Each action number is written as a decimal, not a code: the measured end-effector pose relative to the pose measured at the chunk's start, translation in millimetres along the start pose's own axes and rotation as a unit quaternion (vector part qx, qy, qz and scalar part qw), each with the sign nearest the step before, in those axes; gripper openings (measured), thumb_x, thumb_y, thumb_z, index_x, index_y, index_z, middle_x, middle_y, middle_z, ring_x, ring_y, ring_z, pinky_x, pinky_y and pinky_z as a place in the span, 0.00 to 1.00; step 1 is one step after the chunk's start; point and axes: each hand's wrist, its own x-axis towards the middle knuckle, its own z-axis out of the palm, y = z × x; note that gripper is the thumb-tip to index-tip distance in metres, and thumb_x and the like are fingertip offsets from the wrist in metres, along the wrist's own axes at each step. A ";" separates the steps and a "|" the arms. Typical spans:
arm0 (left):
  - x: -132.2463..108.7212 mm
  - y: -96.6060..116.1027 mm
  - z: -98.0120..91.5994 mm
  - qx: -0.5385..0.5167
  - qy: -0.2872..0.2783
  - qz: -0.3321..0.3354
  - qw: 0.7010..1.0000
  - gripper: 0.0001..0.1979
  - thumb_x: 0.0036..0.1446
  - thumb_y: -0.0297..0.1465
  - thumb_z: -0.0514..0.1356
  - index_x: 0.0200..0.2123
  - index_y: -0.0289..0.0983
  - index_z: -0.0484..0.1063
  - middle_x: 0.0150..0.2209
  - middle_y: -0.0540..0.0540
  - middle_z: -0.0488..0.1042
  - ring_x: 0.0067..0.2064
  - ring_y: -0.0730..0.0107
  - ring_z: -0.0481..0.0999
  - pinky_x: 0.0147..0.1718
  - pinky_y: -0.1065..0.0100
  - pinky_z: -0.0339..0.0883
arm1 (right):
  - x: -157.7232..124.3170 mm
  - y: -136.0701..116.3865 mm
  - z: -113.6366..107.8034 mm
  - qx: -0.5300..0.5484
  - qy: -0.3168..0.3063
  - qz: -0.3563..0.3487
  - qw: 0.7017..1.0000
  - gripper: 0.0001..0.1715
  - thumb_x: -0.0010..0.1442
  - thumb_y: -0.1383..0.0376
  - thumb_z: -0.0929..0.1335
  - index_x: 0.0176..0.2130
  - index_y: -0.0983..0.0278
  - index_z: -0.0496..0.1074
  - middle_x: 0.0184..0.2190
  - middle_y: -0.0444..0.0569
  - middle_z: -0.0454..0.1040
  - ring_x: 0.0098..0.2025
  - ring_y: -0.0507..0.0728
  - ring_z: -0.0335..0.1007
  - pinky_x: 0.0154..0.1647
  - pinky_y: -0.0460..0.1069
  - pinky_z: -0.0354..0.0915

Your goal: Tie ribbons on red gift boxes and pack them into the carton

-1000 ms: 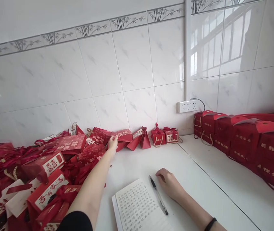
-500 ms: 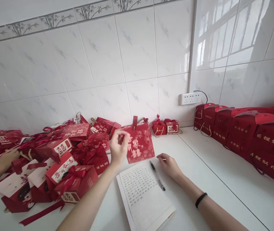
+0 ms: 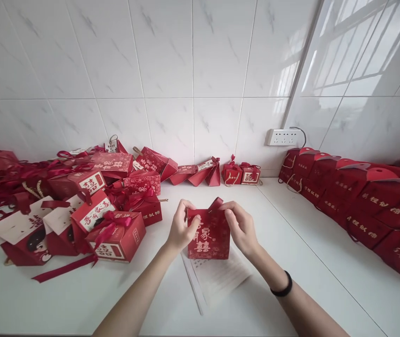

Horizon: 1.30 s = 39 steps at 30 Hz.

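Note:
A red gift box (image 3: 208, 241) with pale Chinese lettering and a dark red ribbon loop (image 3: 216, 204) at its top is held up in front of me. My left hand (image 3: 185, 228) grips its upper left edge, the thumb on the front face. At the upper right corner, beside the ribbon, the fingers of my right hand (image 3: 239, 227) pinch the box. Behind and below it lies an open notebook (image 3: 221, 281) with handwritten lines, partly covered by the box and blurred. A black band circles my right wrist.
On the left is a heap of red gift boxes (image 3: 115, 236) with ribbons, a loose ribbon end (image 3: 64, 269) trailing from it. Two small boxes (image 3: 250, 174) stand by the tiled wall. Stacked red boxes (image 3: 354, 187) line the right side, below a white socket strip (image 3: 284, 137).
The gift box has come nearer, over the notebook, and my right hand has moved from the table onto it. The pen is hidden now. Another person's hand at the left has left the view.

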 end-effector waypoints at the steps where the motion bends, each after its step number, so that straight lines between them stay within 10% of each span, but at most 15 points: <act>1: 4.2 3.2 -2.6 0.002 -0.032 0.002 0.999 0.06 0.50 0.30 0.55 0.29 0.40 0.57 0.27 0.52 0.62 0.28 0.72 0.64 0.29 0.69 0.60 | 4.0 -4.7 2.4 0.005 -0.009 -0.011 1.000 0.12 0.65 0.60 0.60 0.34 0.63 0.68 0.29 0.47 0.72 0.29 0.53 0.69 0.31 0.48 0.67; 5: 19.2 15.6 -5.4 0.023 -0.110 -0.014 0.994 0.10 0.53 0.33 0.57 0.31 0.40 0.55 0.27 0.52 0.66 0.32 0.71 0.69 0.34 0.69 0.63 | 16.2 -8.9 11.0 0.010 -0.022 -0.037 0.999 0.06 0.62 0.64 0.63 0.33 0.63 0.68 0.30 0.46 0.72 0.29 0.52 0.70 0.29 0.46 0.67; 15: 9.9 10.3 15.5 -0.025 0.018 0.012 0.999 0.10 0.54 0.36 0.62 0.27 0.38 0.66 0.26 0.52 0.71 0.30 0.75 0.73 0.32 0.74 0.67 | -7.3 8.2 9.4 -0.089 -0.018 -0.123 0.988 0.05 0.60 0.65 0.65 0.39 0.61 0.63 0.31 0.46 0.68 0.31 0.54 0.67 0.31 0.48 0.66; 39: 5.1 7.7 10.2 0.050 -0.013 0.157 0.986 0.11 0.54 0.23 0.57 0.39 0.38 0.74 0.39 0.47 0.76 0.42 0.70 0.76 0.40 0.71 0.73 | -7.7 7.0 15.4 -0.114 0.030 -0.125 0.985 0.03 0.60 0.68 0.64 0.37 0.60 0.65 0.27 0.43 0.63 0.27 0.52 0.63 0.27 0.46 0.62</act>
